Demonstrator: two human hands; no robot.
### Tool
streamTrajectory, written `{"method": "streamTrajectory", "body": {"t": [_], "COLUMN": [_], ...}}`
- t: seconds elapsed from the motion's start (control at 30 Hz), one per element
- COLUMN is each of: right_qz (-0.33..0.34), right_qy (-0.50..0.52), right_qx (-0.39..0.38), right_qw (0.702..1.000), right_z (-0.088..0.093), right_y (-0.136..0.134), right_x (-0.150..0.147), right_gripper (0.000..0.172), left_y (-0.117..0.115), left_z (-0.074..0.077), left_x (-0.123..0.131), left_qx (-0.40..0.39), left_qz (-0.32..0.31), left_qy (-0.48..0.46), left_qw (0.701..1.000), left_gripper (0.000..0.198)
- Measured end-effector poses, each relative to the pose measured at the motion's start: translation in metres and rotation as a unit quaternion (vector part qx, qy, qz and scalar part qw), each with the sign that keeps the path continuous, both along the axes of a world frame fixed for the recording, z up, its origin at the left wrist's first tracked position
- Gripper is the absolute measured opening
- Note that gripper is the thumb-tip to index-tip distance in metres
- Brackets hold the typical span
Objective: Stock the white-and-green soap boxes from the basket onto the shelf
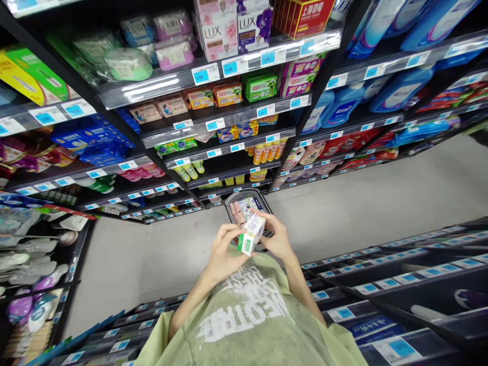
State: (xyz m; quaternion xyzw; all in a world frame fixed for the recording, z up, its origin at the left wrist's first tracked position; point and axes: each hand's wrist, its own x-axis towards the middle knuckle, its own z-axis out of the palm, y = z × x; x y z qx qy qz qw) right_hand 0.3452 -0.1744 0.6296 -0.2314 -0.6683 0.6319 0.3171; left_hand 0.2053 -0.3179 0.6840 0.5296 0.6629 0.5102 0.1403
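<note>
Between both hands, in front of my chest, is a small white and green box (pixel 251 235), tilted, with a barcode on its upper face. My left hand (pixel 224 250) has its fingers around the box's left end. My right hand (pixel 277 235) grips its right side. Just beyond and below them, a grey shopping basket (pixel 231 195) stands on the floor. Inside it lie several boxes, some pinkish (pixel 237 213) and some white and green (pixel 246 204). My hands and the box cover the basket's near part.
Shelves ahead carry boxed LUX soap (pixel 220 34), soap dishes (pixel 127 63), wrapped bars (pixel 261 87) and blue detergent bottles (pixel 343 104). Grey floor (pixel 343 201) runs along the aisle. Behind me stands another shelf (pixel 400 284); brushes hang on a rack (pixel 34 269) at left.
</note>
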Motion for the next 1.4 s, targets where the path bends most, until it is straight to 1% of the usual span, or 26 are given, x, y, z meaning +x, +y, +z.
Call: {"method": "streamTrajectory", "body": {"t": [0.07,0.13,0.27,0.37,0.53,0.7,0.87,1.0,1.17,1.3,1.4], "right_qz": [-0.021,-0.044,-0.065,-0.065,-0.075,-0.095,-0.098,-0.096,-0.085,-0.083,-0.094], "right_qy": [-0.006,-0.008,0.001,-0.003,0.002,0.010,0.010,0.016,0.001,0.016,0.035], "right_qx": [0.007,0.004,-0.001,0.006,0.032,0.083,0.108,0.128,0.180,0.198,0.201], "right_qw": [1.000,0.999,0.998,0.998,0.997,0.992,0.989,0.987,0.980,0.976,0.974], "right_z": [0.002,0.006,0.011,0.013,0.013,0.014,0.014,0.016,0.021,0.023,0.021], "right_y": [0.002,0.003,0.004,0.003,0.000,-0.003,-0.005,-0.005,-0.004,-0.002,-0.002], "right_x": [0.001,0.002,0.003,0.003,0.002,0.004,0.005,0.005,0.007,0.007,0.007], "right_gripper": [0.057,0.058,0.052,0.049,0.048,0.058,0.057,0.055,0.043,0.047,0.051], "left_y": [0.000,0.001,0.002,0.002,0.004,0.007,0.008,0.008,0.008,0.005,0.003], "left_z": [-0.005,-0.010,-0.021,-0.025,-0.025,-0.025,-0.027,-0.028,-0.029,-0.029,-0.032], "left_x": [-0.003,-0.005,-0.007,-0.008,-0.007,-0.006,-0.006,-0.006,-0.006,-0.004,-0.002], "left_qx": [-0.012,-0.024,-0.032,-0.034,-0.031,-0.037,-0.036,-0.031,-0.026,-0.020,-0.003], "left_qz": [0.016,0.039,0.064,0.063,0.077,0.095,0.102,0.100,0.109,0.116,0.119], "left_qy": [-0.041,-0.106,-0.243,-0.282,-0.299,-0.316,-0.320,-0.331,-0.344,-0.328,-0.295], "left_qw": [0.999,0.993,0.968,0.957,0.951,0.943,0.941,0.938,0.932,0.937,0.948], "left_gripper": [0.059,0.063,0.066,0.066,0.064,0.064,0.064,0.063,0.063,0.061,0.057]}}
